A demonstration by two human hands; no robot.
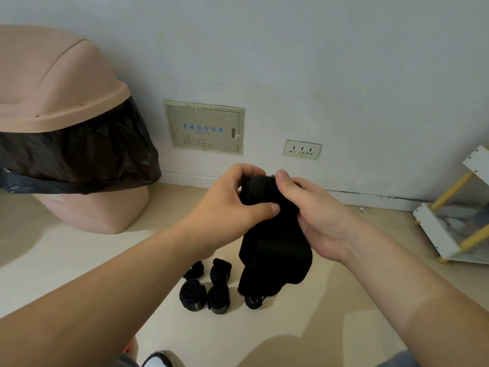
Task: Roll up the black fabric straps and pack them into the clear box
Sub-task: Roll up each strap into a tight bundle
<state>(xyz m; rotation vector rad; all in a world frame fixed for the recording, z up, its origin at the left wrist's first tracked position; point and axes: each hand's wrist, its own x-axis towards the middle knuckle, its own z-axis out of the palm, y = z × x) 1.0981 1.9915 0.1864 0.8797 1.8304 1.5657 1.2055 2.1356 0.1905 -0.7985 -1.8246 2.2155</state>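
The left hand (235, 205) and right hand (315, 218) sit close together, fingers and thumbs curled round the rolled upper end of a wide black fabric strap (275, 255). Its loose tail hangs toward the pale floor (79, 260). If either grip slackens, the coil would likely spring open. The broad tail could also wind on crooked and leave a lopsided roll, or swing into the five small rolled black straps (193, 292) standing just below. The clear box is not in view. A beige wall panel (203, 127) bears blue characters, 多媒体智能箱; the smaller line beneath is too faint to read surely.
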